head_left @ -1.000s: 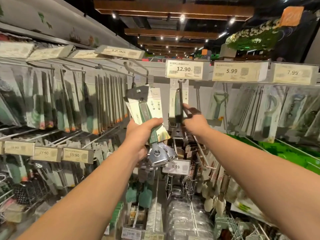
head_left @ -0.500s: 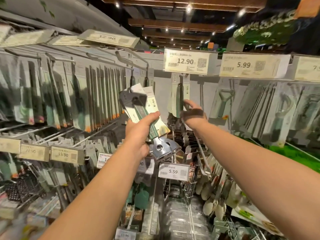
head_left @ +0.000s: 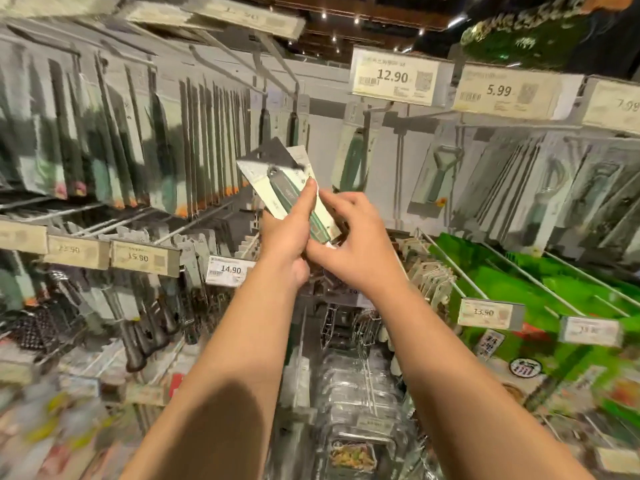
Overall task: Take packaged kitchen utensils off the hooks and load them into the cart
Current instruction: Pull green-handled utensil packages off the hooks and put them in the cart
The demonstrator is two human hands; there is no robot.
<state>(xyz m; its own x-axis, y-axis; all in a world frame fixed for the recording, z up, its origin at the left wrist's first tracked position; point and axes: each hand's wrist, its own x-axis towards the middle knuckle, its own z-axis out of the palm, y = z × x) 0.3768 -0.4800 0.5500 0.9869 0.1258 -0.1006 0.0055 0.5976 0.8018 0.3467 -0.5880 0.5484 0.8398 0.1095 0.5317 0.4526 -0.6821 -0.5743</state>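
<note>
Much of the view is smeared: the packs hung on the long hooks (head_left: 221,46) left of the held packs are seen only as dark and grey strips, and their print cannot be read. The lower corners are blurred to patches of colour. No cart can be made out.

A small fan of packaged utensils (head_left: 294,195), white cards with green handles, is held up in the middle of the view, tilted with its top to the left, clear of the hooks and in front of the hanging rows. The metal ends of the utensils are hidden behind the hands. The left hand (head_left: 287,237) is wrapped around the lower part of the fan, its forefinger laid along a handle. The right hand (head_left: 353,251) is closed in on the same packs from the right, fingertips pinching the card edges; exactly which pack it grips cannot be told.

Above and right of the held packs a price tag (head_left: 393,77) reads 12.90; the next tag (head_left: 498,90) to its right reads 5.99, and a third is cut off by the frame edge. Below and left of the packs, a tag (head_left: 230,270) reads 14.90 and another (head_left: 138,258) reads 15.90. Lower right of the packs, a tag (head_left: 483,311) appears to read 13.90.

Directly right of the held packs one green-handled pack (head_left: 353,157) hangs on its hook, just beside them. Bare hook rods (head_left: 446,261) run out over green packaging to the lower right.
</note>
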